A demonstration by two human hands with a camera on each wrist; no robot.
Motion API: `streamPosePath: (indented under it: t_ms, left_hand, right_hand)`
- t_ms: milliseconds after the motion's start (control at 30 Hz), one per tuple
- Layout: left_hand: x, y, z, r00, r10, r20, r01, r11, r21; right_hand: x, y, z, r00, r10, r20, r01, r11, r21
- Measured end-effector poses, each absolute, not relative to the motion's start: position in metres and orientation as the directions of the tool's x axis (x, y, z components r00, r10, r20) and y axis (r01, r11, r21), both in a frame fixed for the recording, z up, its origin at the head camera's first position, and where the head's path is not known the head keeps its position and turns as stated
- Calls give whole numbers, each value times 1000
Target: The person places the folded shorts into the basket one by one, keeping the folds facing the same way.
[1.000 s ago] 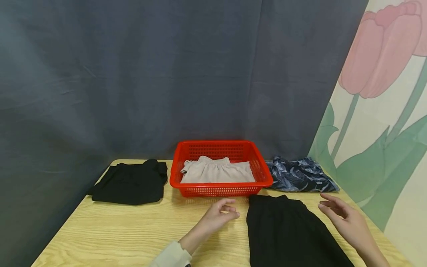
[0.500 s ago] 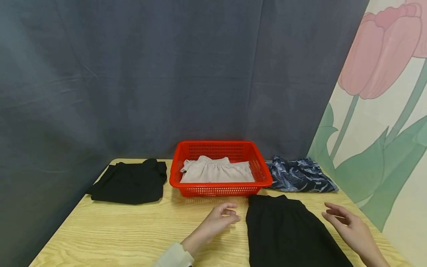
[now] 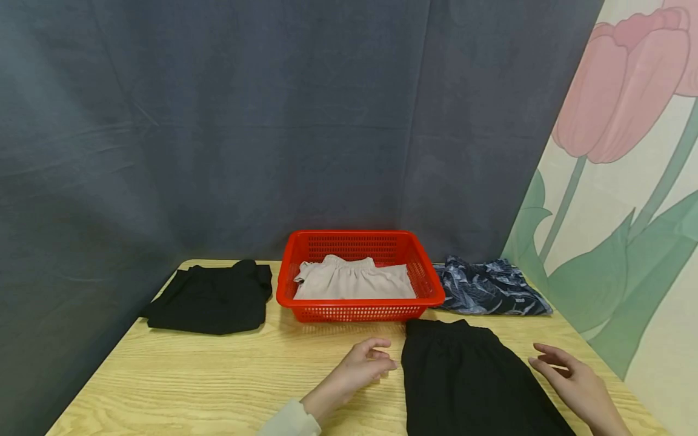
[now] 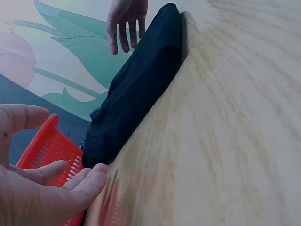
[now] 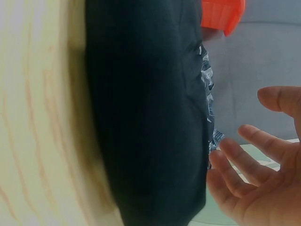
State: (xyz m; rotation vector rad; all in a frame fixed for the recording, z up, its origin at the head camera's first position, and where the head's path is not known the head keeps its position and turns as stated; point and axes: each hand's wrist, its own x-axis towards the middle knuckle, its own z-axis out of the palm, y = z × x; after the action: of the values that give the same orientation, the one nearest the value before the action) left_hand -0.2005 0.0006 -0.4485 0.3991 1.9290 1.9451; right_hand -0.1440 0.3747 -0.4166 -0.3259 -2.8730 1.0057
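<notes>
A black garment with a gathered waistband, seemingly shorts or a skirt (image 3: 469, 375), lies spread on the table between my two hands. Its lower end runs out of the head view. On its left side my left hand (image 3: 360, 368) hovers with loosely bent fingers and holds nothing. My right hand (image 3: 575, 384) is over the table to the garment's right, its fingers relaxed and nothing in them. The right wrist view shows that hand (image 5: 263, 169) beside the black cloth (image 5: 146, 108). In the left wrist view, both hands appear apart from the garment (image 4: 136, 89).
Behind the garment stands a red basket (image 3: 360, 311) holding a beige gathered garment (image 3: 354, 281). A folded black garment (image 3: 212, 300) lies at the back left of the wooden table (image 3: 191, 375). Dark blue patterned cloth (image 3: 491, 287) sits at the back right, near the painted wall (image 3: 594, 272).
Both hands have drawn back slightly toward the table's near side, the left one also drifting a little right. The garments and basket have stayed in place.
</notes>
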Motion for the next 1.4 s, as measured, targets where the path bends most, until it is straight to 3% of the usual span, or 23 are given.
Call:
streamPosePath:
  t_ms: [700,1400]
  left_hand:
    - [-200,10,-451,-871,465,-158,-162,32,986]
    - [-199,21,-454,-862,475,-178,-183,37,982]
  right_hand:
    - [-144,377,-423,-961,233,-152,270,658,-703]
    - [-149,380,-432,-947,240,-213,317,602,-733]
